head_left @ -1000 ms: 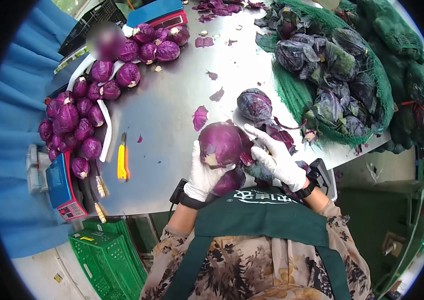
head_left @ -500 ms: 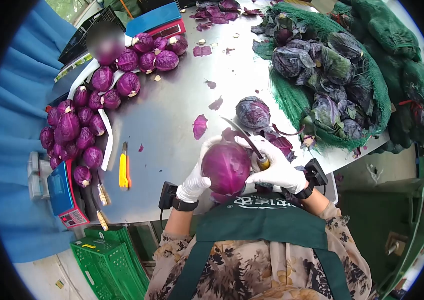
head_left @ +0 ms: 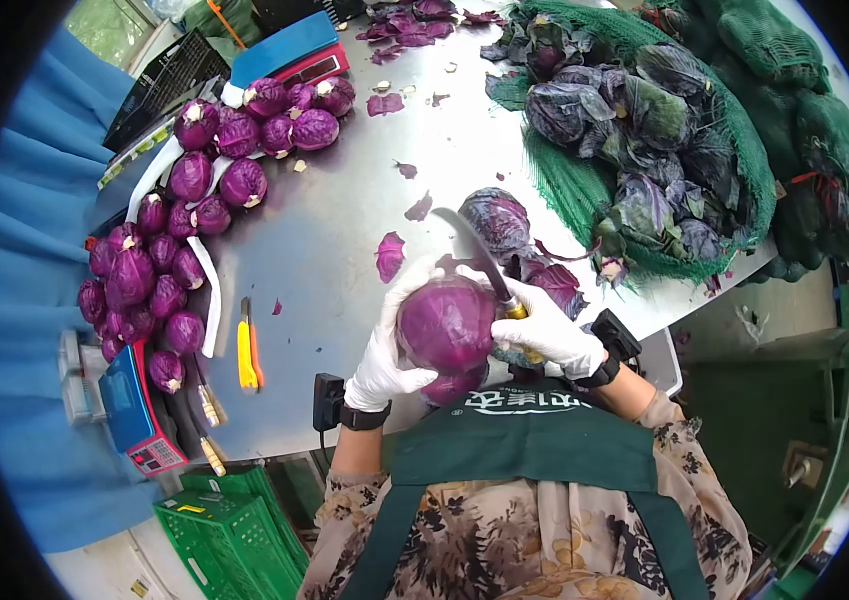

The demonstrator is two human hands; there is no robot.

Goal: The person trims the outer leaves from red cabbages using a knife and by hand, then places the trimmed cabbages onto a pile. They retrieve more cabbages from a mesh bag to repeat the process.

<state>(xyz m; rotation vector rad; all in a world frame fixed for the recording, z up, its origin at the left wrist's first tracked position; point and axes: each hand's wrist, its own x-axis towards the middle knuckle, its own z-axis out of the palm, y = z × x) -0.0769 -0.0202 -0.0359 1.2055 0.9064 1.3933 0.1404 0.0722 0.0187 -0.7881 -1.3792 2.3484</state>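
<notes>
A smooth purple cabbage point(head_left: 447, 323) is held over the near edge of the metal table. My left hand point(head_left: 382, 358), in a white glove, wraps around its left side. In my gloved right hand point(head_left: 553, 335) is a knife point(head_left: 485, 250) with a curved blade and a yellowish handle; the blade points up and left behind the cabbage. Below the held cabbage, more purple point(head_left: 455, 385) shows, partly hidden. Just beyond my hands lies an untrimmed cabbage point(head_left: 495, 218), with loose outer leaves point(head_left: 553, 284) beside it.
Several trimmed cabbages point(head_left: 132, 275) are grouped at left, near two scales point(head_left: 135, 405). A yellow-orange cutter point(head_left: 247, 345) and two wooden-handled tools point(head_left: 211, 430) lie on the metal table point(head_left: 330, 245). An opened green net point(head_left: 585, 195) of leafy cabbages occupies the right. Green crates point(head_left: 230, 535) stand below.
The knife blade shows more broadly, and its tip has shifted left and up. My left hand's grip has moved slightly on the cabbage. The whole view has shifted a little.
</notes>
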